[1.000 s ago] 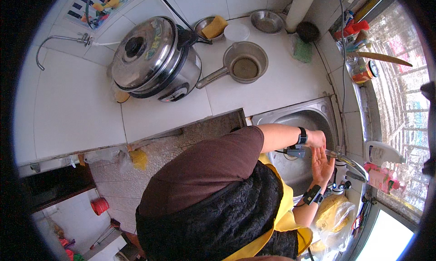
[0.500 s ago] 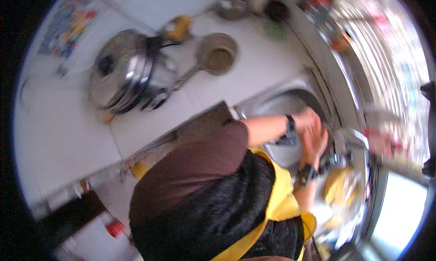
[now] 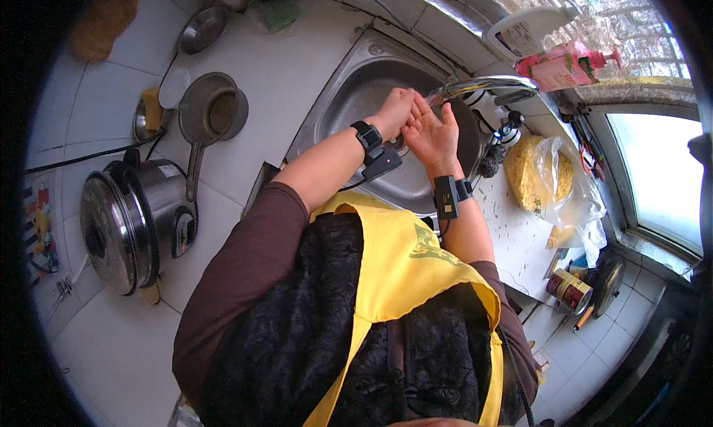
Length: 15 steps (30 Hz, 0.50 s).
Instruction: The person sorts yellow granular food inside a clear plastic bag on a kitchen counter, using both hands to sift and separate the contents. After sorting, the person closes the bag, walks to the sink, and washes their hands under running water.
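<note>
Both hands are over a stainless steel sink (image 3: 343,104), just below the end of a chrome tap (image 3: 483,84). My left hand (image 3: 395,113) is closed, its curled fingers meeting the fingertips of my right hand; the inside of the grip is hidden. Palm up and fingers stretched out, my right hand (image 3: 432,136) lies open beside it, with nothing seen on the palm. Each wrist wears a black strap with a small box. A stream of water cannot be made out clearly.
A pink pump bottle (image 3: 561,67) and a white bottle (image 3: 531,32) stand behind the tap. Right of the sink lies a clear bag of yellow food (image 3: 538,176), with a tin can (image 3: 570,291) nearer. At left are a saucepan (image 3: 213,111) and an electric pressure cooker (image 3: 130,223).
The view has turned, so the sink now sits nearer the middle and the picture is sharper. My hands, overlapping before, now touch at the fingertips with the right palm facing up.
</note>
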{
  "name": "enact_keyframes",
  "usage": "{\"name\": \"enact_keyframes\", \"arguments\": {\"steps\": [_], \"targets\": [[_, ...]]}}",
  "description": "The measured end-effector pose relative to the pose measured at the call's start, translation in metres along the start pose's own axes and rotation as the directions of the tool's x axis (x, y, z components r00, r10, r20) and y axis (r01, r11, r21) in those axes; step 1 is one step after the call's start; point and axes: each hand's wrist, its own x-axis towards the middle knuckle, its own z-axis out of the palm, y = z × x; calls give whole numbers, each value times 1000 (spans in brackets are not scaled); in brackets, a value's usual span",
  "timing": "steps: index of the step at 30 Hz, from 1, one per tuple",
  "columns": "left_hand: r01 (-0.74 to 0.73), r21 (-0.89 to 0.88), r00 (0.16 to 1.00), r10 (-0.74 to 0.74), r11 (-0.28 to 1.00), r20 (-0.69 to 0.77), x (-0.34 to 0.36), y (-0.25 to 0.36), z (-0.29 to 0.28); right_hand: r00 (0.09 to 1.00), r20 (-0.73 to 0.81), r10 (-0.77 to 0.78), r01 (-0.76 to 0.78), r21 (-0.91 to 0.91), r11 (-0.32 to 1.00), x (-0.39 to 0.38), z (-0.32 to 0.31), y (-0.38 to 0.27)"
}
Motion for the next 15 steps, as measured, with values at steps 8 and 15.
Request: {"name": "enact_keyframes", "arguments": {"steps": [8, 15], "targets": [[-231, 39, 964, 234, 972, -125, -2, -11, 1, 999, -23, 27, -28, -48, 998, 8, -7, 0], [144, 34, 989, -142, 989, -48, 14, 19, -11, 997, 37, 65, -62, -57, 996, -3, 5, 1]]}}
